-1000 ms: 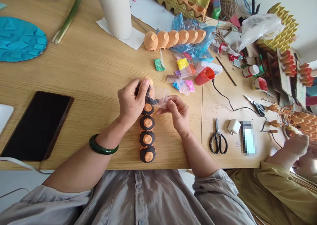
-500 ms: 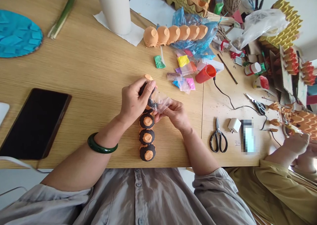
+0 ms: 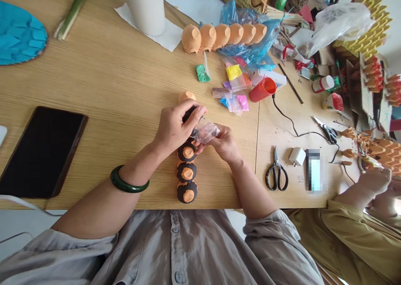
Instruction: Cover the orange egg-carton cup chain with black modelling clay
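My left hand (image 3: 175,124) is closed around a lump of black modelling clay (image 3: 190,113), thumb on top. A clear plastic bag (image 3: 205,133) with dark residue stretches from the clay to my right hand (image 3: 228,143), whose fingers pinch its other end. Beneath both hands lies an orange strip of egg-carton cups (image 3: 188,173), pointing away from me. Black rings surround the orange tips of its near cups. The far cup (image 3: 187,95) shows plain orange beyond my left hand, and the cups between are partly hidden.
A second orange cup strip (image 3: 222,36) lies farther back near a white cylinder (image 3: 144,9). Coloured clay packets (image 3: 233,72), a red cup (image 3: 262,89) and scissors (image 3: 276,172) are to the right. A tablet (image 3: 44,151) lies left; a co-worker's hand (image 3: 374,182) is at far right.
My left hand has shifted slightly right with the black clay, uncovering more of the far orange cup. The bag is bunched closer between my hands. The camera view has tilted a little.
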Demonstrator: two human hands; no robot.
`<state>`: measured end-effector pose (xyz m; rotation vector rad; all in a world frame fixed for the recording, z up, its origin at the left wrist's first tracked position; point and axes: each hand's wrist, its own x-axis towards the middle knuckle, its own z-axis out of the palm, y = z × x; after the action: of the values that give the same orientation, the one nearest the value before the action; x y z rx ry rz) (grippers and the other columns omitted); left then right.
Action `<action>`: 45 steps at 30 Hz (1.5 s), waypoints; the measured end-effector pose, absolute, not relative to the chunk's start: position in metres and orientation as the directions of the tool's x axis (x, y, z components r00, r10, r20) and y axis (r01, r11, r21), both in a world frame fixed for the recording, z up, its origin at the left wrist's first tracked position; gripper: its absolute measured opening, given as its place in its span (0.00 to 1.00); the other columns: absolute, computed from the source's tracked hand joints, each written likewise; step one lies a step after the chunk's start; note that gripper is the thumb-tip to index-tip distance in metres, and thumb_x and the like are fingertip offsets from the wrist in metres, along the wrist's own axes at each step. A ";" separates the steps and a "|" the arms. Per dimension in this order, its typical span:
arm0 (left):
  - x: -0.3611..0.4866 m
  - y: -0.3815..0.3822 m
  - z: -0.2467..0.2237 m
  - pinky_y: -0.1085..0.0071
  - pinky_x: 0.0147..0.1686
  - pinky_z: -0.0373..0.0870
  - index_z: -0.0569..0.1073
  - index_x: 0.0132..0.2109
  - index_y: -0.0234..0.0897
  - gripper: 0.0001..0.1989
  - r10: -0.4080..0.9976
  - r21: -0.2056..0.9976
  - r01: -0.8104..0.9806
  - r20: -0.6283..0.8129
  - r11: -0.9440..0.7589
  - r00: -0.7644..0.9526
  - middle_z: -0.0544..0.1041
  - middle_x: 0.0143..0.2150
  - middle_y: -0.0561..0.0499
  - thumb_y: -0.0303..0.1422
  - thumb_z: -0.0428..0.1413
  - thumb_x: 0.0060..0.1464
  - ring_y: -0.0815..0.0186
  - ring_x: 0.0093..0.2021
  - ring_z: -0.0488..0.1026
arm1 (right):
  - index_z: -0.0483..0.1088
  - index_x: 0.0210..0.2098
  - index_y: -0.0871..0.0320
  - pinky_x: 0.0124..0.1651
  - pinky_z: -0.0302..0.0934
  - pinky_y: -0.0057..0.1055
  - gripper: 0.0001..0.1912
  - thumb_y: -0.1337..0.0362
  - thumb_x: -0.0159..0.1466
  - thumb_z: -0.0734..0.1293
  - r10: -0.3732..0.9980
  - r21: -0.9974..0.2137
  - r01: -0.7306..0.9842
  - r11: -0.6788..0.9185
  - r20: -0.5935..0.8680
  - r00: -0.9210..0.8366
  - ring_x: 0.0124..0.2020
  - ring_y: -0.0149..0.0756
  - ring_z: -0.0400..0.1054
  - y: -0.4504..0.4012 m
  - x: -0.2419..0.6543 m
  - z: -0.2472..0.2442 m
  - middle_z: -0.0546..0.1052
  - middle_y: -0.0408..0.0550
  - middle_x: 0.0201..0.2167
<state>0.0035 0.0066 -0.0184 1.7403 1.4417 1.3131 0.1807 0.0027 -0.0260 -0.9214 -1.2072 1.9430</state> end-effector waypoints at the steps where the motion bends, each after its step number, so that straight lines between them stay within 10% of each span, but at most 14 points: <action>1: 0.004 0.007 -0.020 0.73 0.35 0.73 0.82 0.45 0.38 0.23 0.930 0.851 0.427 0.363 -0.307 -0.053 0.83 0.33 0.51 0.52 0.53 0.76 0.68 0.30 0.78 | 0.78 0.32 0.58 0.30 0.78 0.26 0.23 0.45 0.62 0.83 0.827 -0.924 -0.169 -0.342 -0.211 -0.521 0.23 0.30 0.79 0.003 0.180 -0.026 0.84 0.42 0.27; 7: 0.001 0.010 -0.024 0.66 0.40 0.76 0.79 0.52 0.45 0.19 0.792 0.798 0.448 0.550 -0.403 -0.266 0.83 0.45 0.46 0.53 0.51 0.78 0.61 0.42 0.81 | 0.77 0.30 0.56 0.31 0.78 0.29 0.24 0.43 0.60 0.83 0.945 -0.938 -0.251 -0.239 -0.165 -0.282 0.21 0.28 0.74 0.007 0.179 -0.030 0.82 0.40 0.26; 11: 0.007 0.002 -0.021 0.67 0.33 0.67 0.72 0.34 0.42 0.22 0.767 0.686 0.453 0.641 -0.570 -0.006 0.75 0.28 0.53 0.46 0.55 0.78 0.66 0.28 0.72 | 0.77 0.30 0.54 0.33 0.76 0.30 0.27 0.38 0.57 0.83 0.983 -0.959 -0.228 -0.169 -0.147 -0.109 0.23 0.29 0.73 0.007 0.177 -0.035 0.81 0.39 0.25; 17: 0.019 -0.004 -0.027 0.65 0.30 0.58 0.70 0.35 0.42 0.23 0.832 0.623 0.593 0.534 -0.509 0.153 0.71 0.25 0.54 0.53 0.60 0.72 0.63 0.25 0.70 | 0.76 0.30 0.53 0.37 0.73 0.31 0.25 0.40 0.59 0.82 0.998 -0.995 -0.080 -0.064 -0.061 -0.030 0.30 0.32 0.73 -0.002 0.172 -0.034 0.80 0.41 0.28; 25: 0.018 -0.003 -0.024 0.62 0.32 0.60 0.66 0.37 0.43 0.13 0.716 0.424 0.628 0.614 -0.653 0.330 0.72 0.30 0.52 0.28 0.49 0.74 0.60 0.31 0.74 | 0.72 0.30 0.54 0.36 0.75 0.30 0.26 0.39 0.59 0.79 0.981 -0.990 0.015 -0.143 -0.144 -0.130 0.33 0.33 0.72 0.007 0.179 -0.027 0.76 0.40 0.28; 45: 0.008 0.007 -0.027 0.61 0.36 0.65 0.62 0.34 0.44 0.15 0.800 0.541 0.608 0.515 -0.581 0.308 0.75 0.32 0.47 0.36 0.46 0.74 0.56 0.36 0.76 | 0.76 0.44 0.55 0.44 0.86 0.37 0.27 0.41 0.62 0.81 0.903 -0.943 -0.148 -0.298 -0.229 -0.364 0.39 0.38 0.84 0.010 0.187 -0.024 0.85 0.44 0.37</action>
<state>0.0077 0.0066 -0.0267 2.3306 1.2848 1.1373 0.1865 0.0104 -0.0242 -1.0623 -1.1585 1.7608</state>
